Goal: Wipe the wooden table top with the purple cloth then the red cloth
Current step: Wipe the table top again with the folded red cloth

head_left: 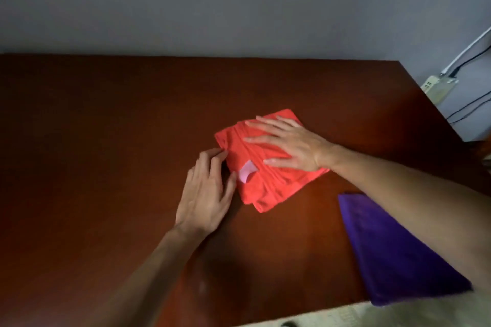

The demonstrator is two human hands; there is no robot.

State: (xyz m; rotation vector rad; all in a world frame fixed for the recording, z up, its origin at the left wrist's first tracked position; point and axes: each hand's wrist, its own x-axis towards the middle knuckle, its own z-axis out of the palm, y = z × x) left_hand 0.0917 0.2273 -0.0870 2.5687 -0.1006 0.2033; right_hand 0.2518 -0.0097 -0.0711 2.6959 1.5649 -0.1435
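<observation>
On the worktop [106, 127], left to right:

Left side: bare dark wood, nothing lying on it in view.

Left hand [206, 194]: palm down on the wood, fingers half curled, tips touching the near-left edge of the red cloth [265, 167]. Holds nothing; looks to be tucking or steadying that edge.

Red cloth: folded pad, approx. centre of worktop, pale label showing on top. Long axis runs diagonally, far-left to near-right. Lies between both hands.

Right hand [289, 146]: flat and spread wide on top of the red cloth, fingers pointing left, pressing down. No pinch or grip seen.

Purple cloth [398, 252]: folded, near-right corner of worktop, part under the right forearm, apart from the red cloth. Neither hand on it.

Key relation: right hand is already on the cloth; left only at its edge. Wipe would prob. be driven by the right, sweeping left over the bare wood.

Stage (judgement): purple pass appears done; red pass about to begin.
</observation>
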